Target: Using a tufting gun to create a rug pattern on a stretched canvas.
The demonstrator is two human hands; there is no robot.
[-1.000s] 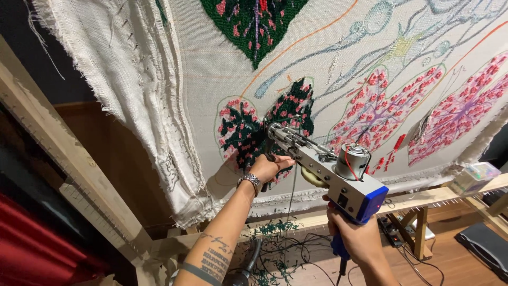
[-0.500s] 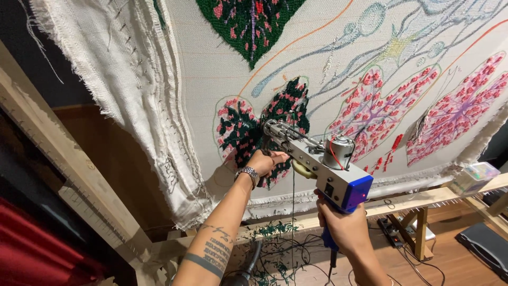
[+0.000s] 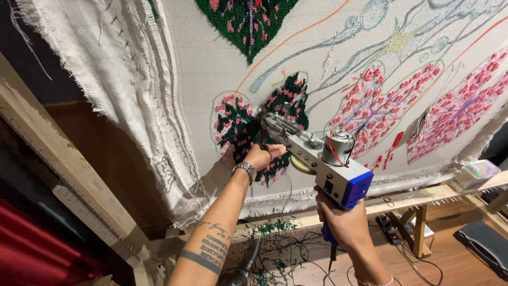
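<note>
A tufting gun (image 3: 317,159) is pressed with its tip against a big cloth (image 3: 211,69), low down and near the cloth's left edge. The gun has a grey metal front, a small round motor (image 3: 338,147) on top and a blue back end.

The right hand (image 3: 341,220) is under the gun. Its fingers are closed tight around the blue handle. The left hand (image 3: 263,156) is up at the front of the gun, by the tip. Its fingers are curled around the front grip there. A silver watch (image 3: 245,170) sits on that wrist, and the arm has dark tattoos (image 3: 211,246).

The tip sits on a leaf shape (image 3: 235,127) made of dark green and pink yarn. Another dark green leaf (image 3: 248,21) is at the top edge of the cloth. Pink leaf shapes (image 3: 375,106) fill the right part. Thin blue and orange lines run over the bare cloth between them.

The cloth is stretched on a wooden frame (image 3: 63,159). Its left edge hangs loose and frayed over the frame. The bottom bar of the frame runs below the cloth's bottom edge.

Green yarn bits (image 3: 275,230) and black cords lie on the wood floor (image 3: 455,262) under the frame.
</note>
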